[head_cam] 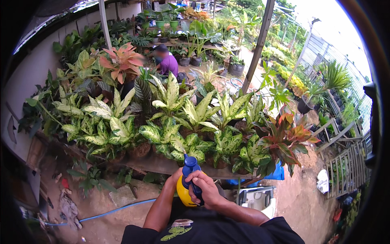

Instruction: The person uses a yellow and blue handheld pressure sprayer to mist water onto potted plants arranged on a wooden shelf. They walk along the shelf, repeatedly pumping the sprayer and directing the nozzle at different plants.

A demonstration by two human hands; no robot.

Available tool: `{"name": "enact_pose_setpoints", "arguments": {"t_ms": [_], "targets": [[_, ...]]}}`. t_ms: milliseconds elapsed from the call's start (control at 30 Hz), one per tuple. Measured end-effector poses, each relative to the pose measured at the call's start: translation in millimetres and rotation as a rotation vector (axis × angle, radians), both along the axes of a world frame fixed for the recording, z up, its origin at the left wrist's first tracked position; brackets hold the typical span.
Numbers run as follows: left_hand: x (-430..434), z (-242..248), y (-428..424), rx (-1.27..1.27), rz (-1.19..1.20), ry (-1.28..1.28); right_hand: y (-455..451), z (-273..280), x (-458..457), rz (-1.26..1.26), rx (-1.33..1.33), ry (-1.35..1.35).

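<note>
Close to my chest is a yellow pump sprayer bottle (184, 194) with a blue pump head (191, 163), its nozzle towards the plants. My right hand (204, 186) is wrapped around the blue handle at the near side. My left hand (178, 174) grips the bottle's far left side, its fingers mostly hidden behind it. Just beyond the nozzle, potted dieffenbachia with cream-and-green leaves (189, 145) crowd a wooden bench (210, 172). A red-and-green aglaonema (285, 135) stands at the bench's right end, and a pink-leaved plant (122, 61) rises at the back left.
A person in a purple shirt (168, 64) crouches beyond the bench. A metal post (259, 45) rises behind the plants. A blue hose (122, 208) crosses the dirt floor at left. Right of me are a white plastic container (256, 198) and a slatted wooden rack (347, 170).
</note>
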State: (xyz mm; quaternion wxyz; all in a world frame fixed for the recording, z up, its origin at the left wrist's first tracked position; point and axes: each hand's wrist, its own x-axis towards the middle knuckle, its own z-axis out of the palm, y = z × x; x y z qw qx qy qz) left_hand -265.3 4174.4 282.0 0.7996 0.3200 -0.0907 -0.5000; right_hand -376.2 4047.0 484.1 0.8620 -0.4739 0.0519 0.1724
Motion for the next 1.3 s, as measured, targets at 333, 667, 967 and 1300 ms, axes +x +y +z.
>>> {"name": "enact_pose_setpoints", "arguments": {"t_ms": [333, 667, 967, 1300], "targets": [[-7.4, 18.5, 21.4, 0.023, 0.108, -0.001, 2.1, -3.2, 2.8, 0.064, -0.04, -0.01], [-14.8, -7.4, 45.6, 0.022, 0.196, -0.014, 18.9, -3.1, 1.0, 0.186, -0.043, -0.006], [-35.3, 47.1, 52.8, 0.055, 0.173, 0.073, 18.7, -9.3, -7.1, 0.213, -0.005, -0.027], [-28.5, 38.8, 48.8, 0.014, 0.098, 0.104, 13.2, -9.8, -15.6, 0.208, 0.004, -0.03]]}}
